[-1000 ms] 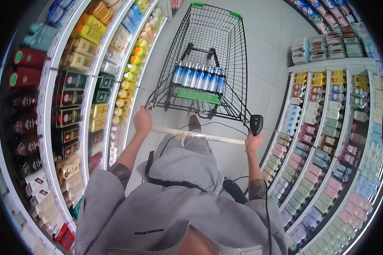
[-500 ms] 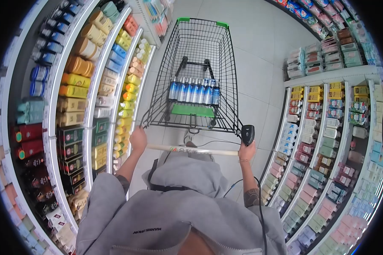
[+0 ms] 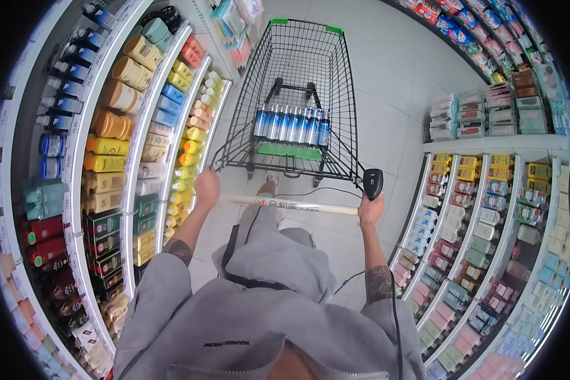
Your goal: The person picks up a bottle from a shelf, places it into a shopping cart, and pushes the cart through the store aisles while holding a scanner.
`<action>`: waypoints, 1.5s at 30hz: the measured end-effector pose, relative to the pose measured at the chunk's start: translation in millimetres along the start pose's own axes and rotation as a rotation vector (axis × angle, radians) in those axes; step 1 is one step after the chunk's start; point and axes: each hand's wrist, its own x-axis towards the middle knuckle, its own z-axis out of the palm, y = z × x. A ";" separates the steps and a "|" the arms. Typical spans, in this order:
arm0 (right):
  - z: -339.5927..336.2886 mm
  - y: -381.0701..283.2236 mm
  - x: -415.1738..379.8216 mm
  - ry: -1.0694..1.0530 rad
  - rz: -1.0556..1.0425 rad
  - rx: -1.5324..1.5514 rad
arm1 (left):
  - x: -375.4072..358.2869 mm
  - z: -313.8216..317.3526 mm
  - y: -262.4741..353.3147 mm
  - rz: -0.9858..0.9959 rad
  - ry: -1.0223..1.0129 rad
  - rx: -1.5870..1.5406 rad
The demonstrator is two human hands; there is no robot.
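A black wire shopping cart (image 3: 345, 82) with green corner caps stands in front of me. Several blue and silver cans or bottles (image 3: 291, 126) are lined up inside it, near a green panel (image 3: 289, 151). My left hand (image 3: 207, 185) is closed round the left end of the cart's pale handle bar (image 3: 285, 204). At the bar's other end my right hand (image 3: 370, 208) is closed too. A black device like a barcode scanner (image 3: 373, 183) rises just above that hand; whether the fingers also hold it is hidden.
Shelves of bottles and boxes (image 3: 111, 145) line the left side closely. On the right run shelves of small packets and bottles (image 3: 453, 215). Between them lies a grey tiled floor (image 3: 386, 95). A black cable (image 3: 396, 329) hangs along my right side.
The cart has shifted slightly up and right in view, and the shelves have slid down a little. My feet have changed position in the stride. Both hands stay on the bar.
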 end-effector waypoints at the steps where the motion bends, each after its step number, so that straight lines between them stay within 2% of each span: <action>1: 3.6 -2.4 10.6 -0.013 0.002 0.000 | 10.5 -1.9 8.7 0.004 0.000 0.018; 9: 28.8 -33.8 95.3 -0.018 -0.013 -0.017 | 94.9 -5.3 65.4 0.008 -0.017 0.019; 11: 37.9 -39.6 114.1 0.067 -0.057 0.093 | 118.0 -4.6 80.0 0.006 -0.025 0.031; 20: 58.4 -68.9 206.7 0.032 0.016 0.007 | 202.7 -11.1 148.5 0.022 -0.063 0.011; 24: 64.8 -88.9 244.4 0.054 -0.020 -0.031 | 243.1 -12.9 179.5 0.069 -0.048 0.011; 27: 72.0 -99.6 276.4 -0.034 0.072 -0.096 | 269.5 -9.3 197.2 0.080 -0.043 0.016; 36: 93.8 -117.9 378.2 0.045 -0.023 -0.079 | 337.8 -2.2 266.3 0.067 -0.065 0.030; 41: 98.2 -132.6 439.3 -0.010 -0.001 -0.035 | 373.7 1.5 310.1 0.043 -0.088 0.032; 45: 115.2 -121.9 497.8 0.031 -0.037 -0.103 | 402.7 4.2 353.0 0.038 -0.094 -0.025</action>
